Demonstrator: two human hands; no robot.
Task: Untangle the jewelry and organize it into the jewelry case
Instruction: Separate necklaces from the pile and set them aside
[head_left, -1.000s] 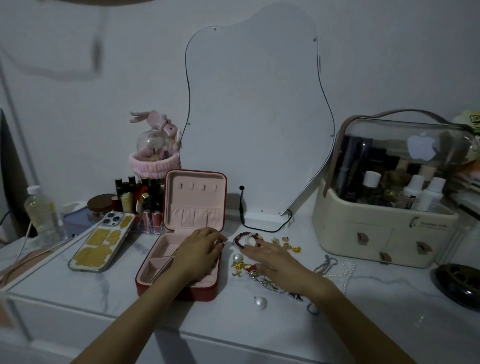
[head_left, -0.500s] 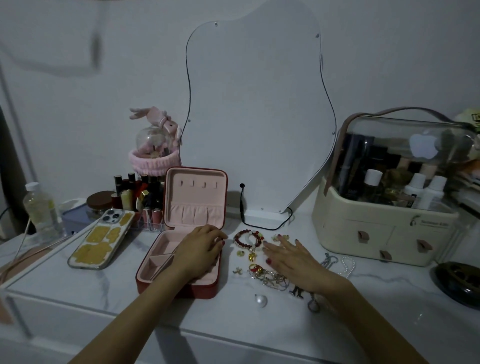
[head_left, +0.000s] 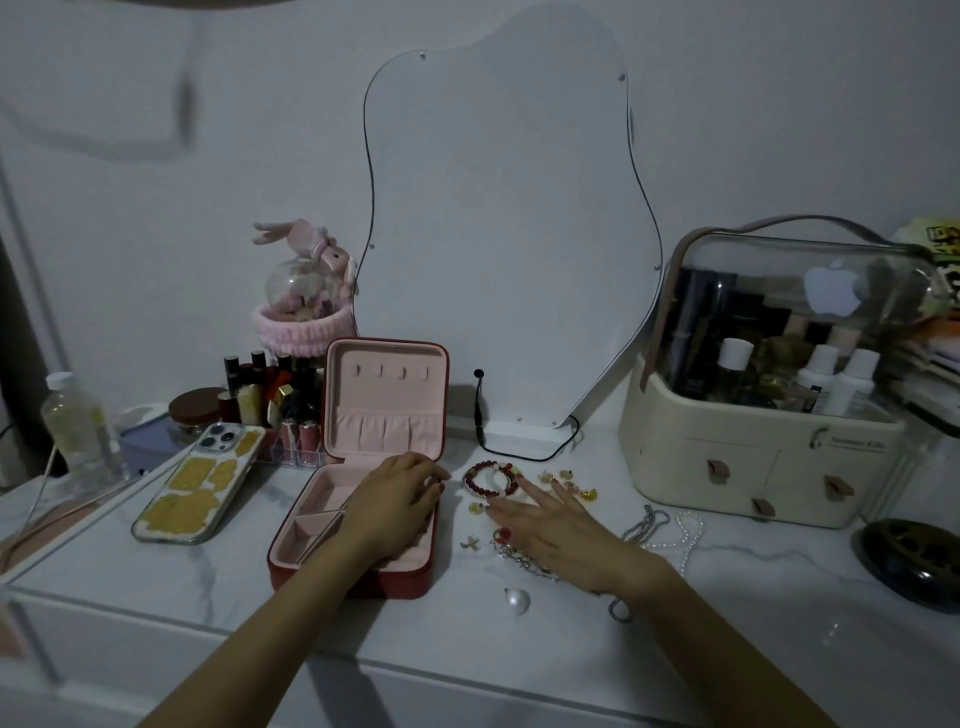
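Note:
A red jewelry case (head_left: 298, 551) with pink lining stands open on the marble top. My left hand (head_left: 395, 499) rests on its right rim, fingers loosely bent. To the right lies scattered jewelry: a red bead bracelet (head_left: 485, 480), small gold earrings (head_left: 569, 480), a tangle of chains (head_left: 511, 551), a silver chain and pearl necklace (head_left: 667, 530), and a loose pearl (head_left: 517, 600). My right hand (head_left: 556, 530) lies flat over the tangle, fingers spread and straight, fingertips near the bracelet.
A phone (head_left: 200, 483) leans left of the case, with lipsticks (head_left: 270, 400) and a bottle (head_left: 78, 426) behind. A wavy mirror (head_left: 504, 234) stands at the back. A cream cosmetics box (head_left: 769, 415) fills the right; a dark dish (head_left: 914, 564) sits near the right edge.
My right hand has slid right and toward the back across the jewelry pile, fingers now spread near the gold earrings. My left hand has stayed on the case.

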